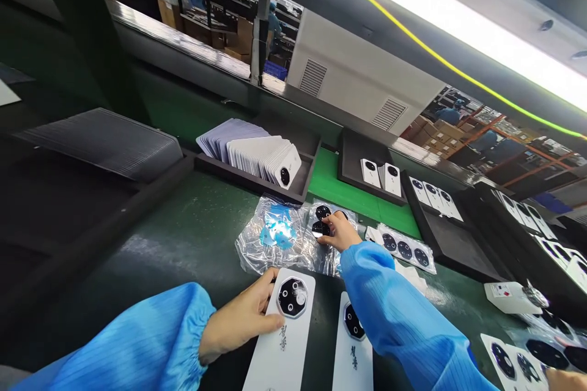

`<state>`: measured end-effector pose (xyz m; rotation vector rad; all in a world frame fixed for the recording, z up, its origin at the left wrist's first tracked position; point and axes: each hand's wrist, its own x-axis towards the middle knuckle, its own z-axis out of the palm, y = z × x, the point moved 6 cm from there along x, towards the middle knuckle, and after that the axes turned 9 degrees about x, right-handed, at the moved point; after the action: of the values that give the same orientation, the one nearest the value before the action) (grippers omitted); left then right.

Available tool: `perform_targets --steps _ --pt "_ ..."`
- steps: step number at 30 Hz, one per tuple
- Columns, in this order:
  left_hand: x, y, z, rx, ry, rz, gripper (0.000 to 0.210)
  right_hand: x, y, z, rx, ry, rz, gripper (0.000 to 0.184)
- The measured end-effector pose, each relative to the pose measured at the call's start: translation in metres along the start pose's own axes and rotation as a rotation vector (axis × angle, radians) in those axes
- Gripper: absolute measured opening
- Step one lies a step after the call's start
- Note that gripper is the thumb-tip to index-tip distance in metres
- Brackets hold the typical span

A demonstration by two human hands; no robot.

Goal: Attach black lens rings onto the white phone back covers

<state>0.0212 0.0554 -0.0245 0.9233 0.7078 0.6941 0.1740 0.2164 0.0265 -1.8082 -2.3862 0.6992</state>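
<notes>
The left hand (pixel 243 322) is gripping a white panel (pixel 277 361) by its edge, beside a second panel (pixel 351 374). Farther off, the right hand (pixel 342 232), fingers slightly parted, is curving around a black disc (pixel 320 229) (pinched or not, I cannot tell); crinkled plastic (pixel 251 250) nearby could be causing snags.

Factory assembly area, green workbench (pixel 206 220), panel trays (pixel 247 180), stacked cartons (pixel 443 134)

Left panel (pixel 287 357) and right panel (pixel 351 382) were set side by side in front. Plastic bag (pixel 250 241) was placed behind them, lens strip (pixel 404 249) to its right. Panel stack (pixel 261 154) was contained in tray (pixel 247 178) behind bag; bottle (pixel 505 297) was parked farther right.
</notes>
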Motion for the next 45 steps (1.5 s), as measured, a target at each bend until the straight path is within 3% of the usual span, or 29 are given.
perform_targets --steps 6,13,18,22,27,31,34,45 --pt "-0.001 0.002 0.001 0.043 -0.048 -0.028 0.057 -0.003 -0.002 -0.002 0.054 0.012 -0.040 0.030" --pt "0.006 0.001 0.001 0.023 0.022 -0.015 0.057 -0.017 -0.009 -0.023 0.163 0.051 -0.056 0.031" --pt "0.015 0.019 0.012 0.082 -0.056 -0.062 0.050 -0.063 -0.017 -0.058 0.212 0.149 -0.094 0.030" --pt "0.029 0.034 0.021 0.094 -0.088 -0.035 0.049 -0.113 -0.018 -0.071 0.315 0.233 -0.138 0.031" --pt "0.051 0.035 0.025 0.078 -0.052 -0.024 0.055 -0.154 0.015 -0.052 0.559 0.366 -0.101 0.030" --pt "0.061 0.033 0.022 0.082 -0.026 -0.062 0.060 -0.165 0.057 -0.019 0.907 0.546 0.034 0.032" --pt "0.065 0.034 0.020 0.095 -0.001 -0.071 0.063 -0.168 0.077 0.001 1.047 0.663 0.111 0.038" --pt "0.073 0.026 0.015 0.080 0.031 -0.089 0.064 -0.164 0.079 0.014 0.995 0.632 0.099 0.040"
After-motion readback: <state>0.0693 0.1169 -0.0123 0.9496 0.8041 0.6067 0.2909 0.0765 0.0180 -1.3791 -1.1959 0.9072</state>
